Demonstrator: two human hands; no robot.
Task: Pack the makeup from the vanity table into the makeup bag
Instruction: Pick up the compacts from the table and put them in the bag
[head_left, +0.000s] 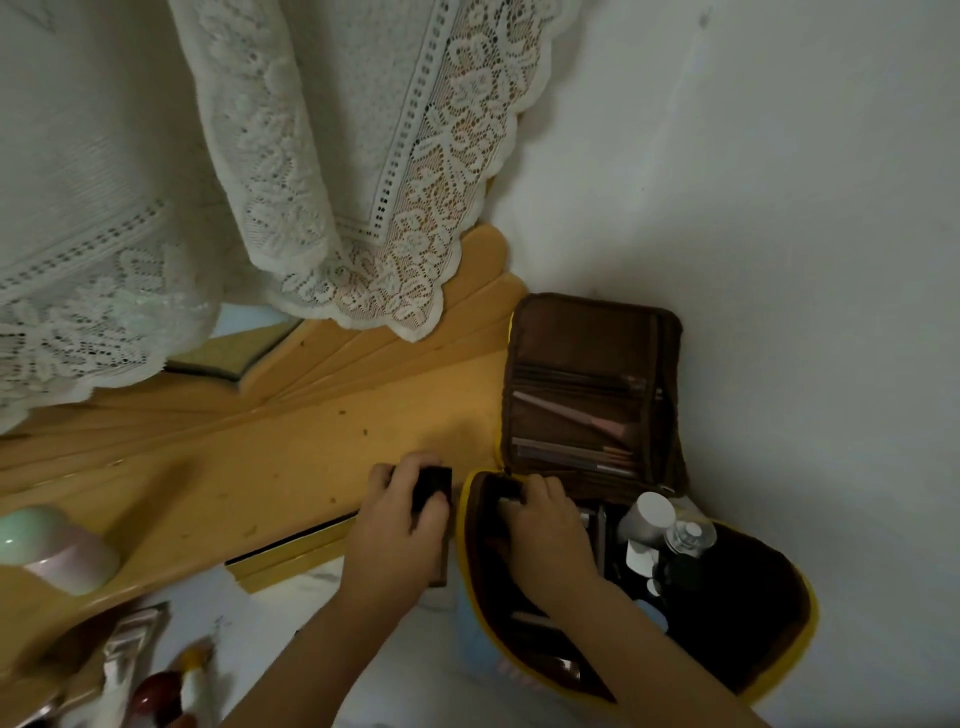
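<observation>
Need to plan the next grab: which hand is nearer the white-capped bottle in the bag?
Right. The right hand reaches inside the makeup bag, just left of the white-capped bottle. The left hand is outside, holding a black case.

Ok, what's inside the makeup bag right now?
In the makeup bag: a white-capped bottle, a clear bottle, and brushes in the lid pocket. The right hand covers the left compartment.

- We see the makeup bag open at the right of the vanity table, its lid upright behind.
- Our left hand grips a small case just left of the bag.
- Our right hand reaches inside it, left of the bottles.
- Lace cloth hangs behind the table.
</observation>
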